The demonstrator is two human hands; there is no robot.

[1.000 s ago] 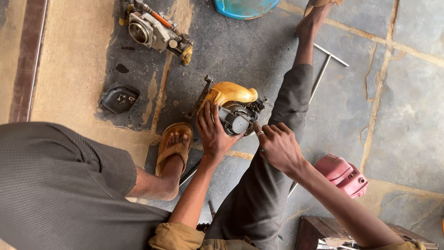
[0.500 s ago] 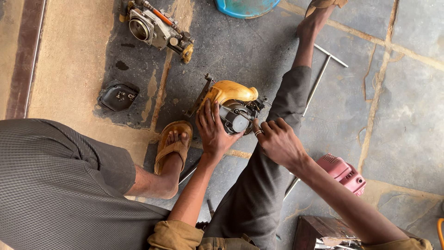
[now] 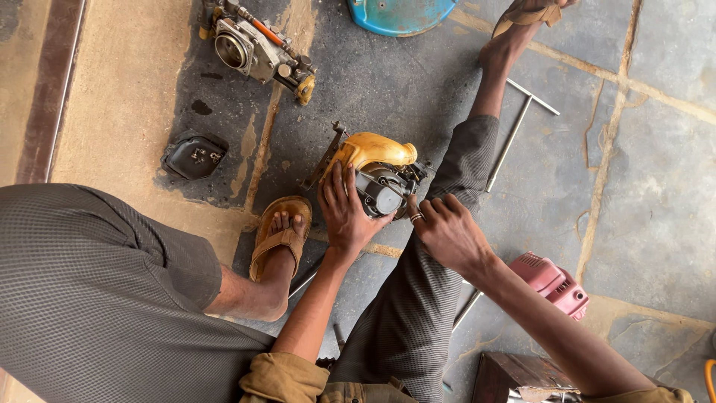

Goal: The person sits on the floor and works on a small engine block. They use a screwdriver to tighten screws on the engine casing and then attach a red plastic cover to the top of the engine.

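Note:
A small engine part with a yellow housing (image 3: 371, 151) and a grey metal body (image 3: 382, 192) lies on the stone floor between my legs. My left hand (image 3: 344, 211) lies over its left side, fingers spread on the yellow housing and grey body. My right hand (image 3: 446, 230), with a ring on one finger, is curled at the part's right side; what its fingertips hold is hidden.
A carburettor-like metal assembly (image 3: 253, 48) lies at the top left, with a black cover (image 3: 194, 155) below it. A T-handle wrench (image 3: 514, 130) lies by my right leg. A pink plastic housing (image 3: 556, 283), a blue basin (image 3: 399, 13) and a wooden stool (image 3: 514, 377) are nearby.
None beyond a slight shift of the view; both hands stay on the engine part.

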